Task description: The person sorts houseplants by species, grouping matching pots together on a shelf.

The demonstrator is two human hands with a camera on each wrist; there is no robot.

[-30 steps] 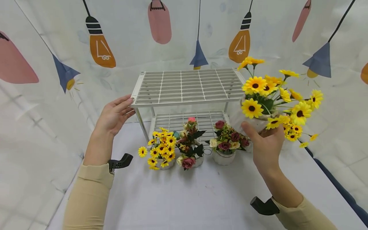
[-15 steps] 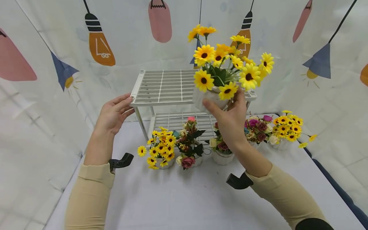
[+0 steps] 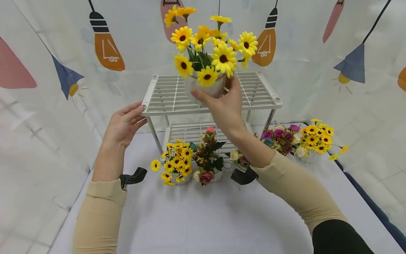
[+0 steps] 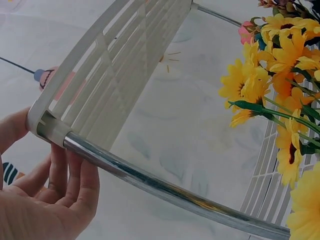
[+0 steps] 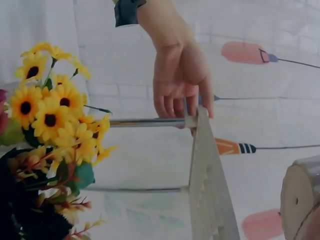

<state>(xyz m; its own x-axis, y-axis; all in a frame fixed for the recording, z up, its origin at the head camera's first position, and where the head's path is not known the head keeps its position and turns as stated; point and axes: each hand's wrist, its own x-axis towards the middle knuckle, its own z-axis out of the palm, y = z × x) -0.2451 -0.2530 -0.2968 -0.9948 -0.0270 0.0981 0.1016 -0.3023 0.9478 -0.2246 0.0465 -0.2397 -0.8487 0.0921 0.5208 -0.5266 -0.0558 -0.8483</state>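
My left hand [image 3: 124, 125] grips the front left corner of a white wire shelf rack [image 3: 168, 111]. In the left wrist view its thumb lies on the top side, with the fingers curled below the corner beside the metal leg [image 4: 150, 177]. My right hand [image 3: 226, 106] holds a white flowerpot [image 3: 203, 88] of yellow artificial sunflowers [image 3: 223, 58]. The pot is upright and appears over the middle of the rack's top shelf; whether it touches the shelf cannot be told. In the right wrist view, part of the pot [image 5: 300, 195] shows at the lower right edge.
On the white-covered table [image 3: 190, 218] before the rack stand a small sunflower pot [image 3: 179, 165] and a rose pot [image 3: 207, 173]. My right forearm partly hides another rose pot [image 3: 236, 157]. Further right are a purple flower pot [image 3: 282, 137] and another sunflower pot [image 3: 317, 137].
My right hand has carried the sunflower flowerpot from the right, leftward and up, to the rack's top shelf. The left hand has stayed on the corner.
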